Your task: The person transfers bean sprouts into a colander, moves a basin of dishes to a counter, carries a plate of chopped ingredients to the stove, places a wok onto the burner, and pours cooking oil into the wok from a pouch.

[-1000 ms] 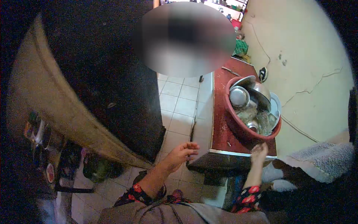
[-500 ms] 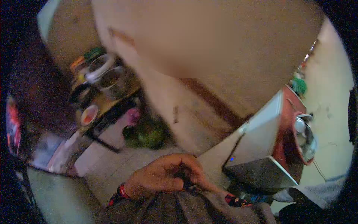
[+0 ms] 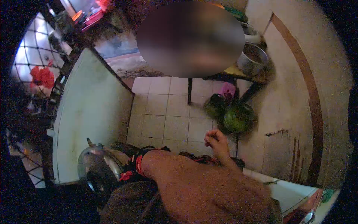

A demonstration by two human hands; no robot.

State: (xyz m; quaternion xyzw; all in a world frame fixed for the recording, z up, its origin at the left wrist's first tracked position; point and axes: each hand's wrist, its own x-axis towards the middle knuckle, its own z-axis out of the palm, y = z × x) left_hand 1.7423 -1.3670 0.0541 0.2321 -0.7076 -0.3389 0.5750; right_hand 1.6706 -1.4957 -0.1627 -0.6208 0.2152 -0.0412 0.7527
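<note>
While the right hand [image 3: 217, 142] curls its fingers inward, seemingly empty, those of the blurred left hand [image 3: 210, 186] cannot be told; at one o'clock, a round green fruit [image 3: 238, 118] lies on the floor [image 3: 177, 106], apparently unhandled.

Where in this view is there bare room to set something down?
The tiled floor looks bare between the pale green panel and the round green things, short of the dark table leg. It is crowded to the right, where those green things cluster beside a pink item.
</note>
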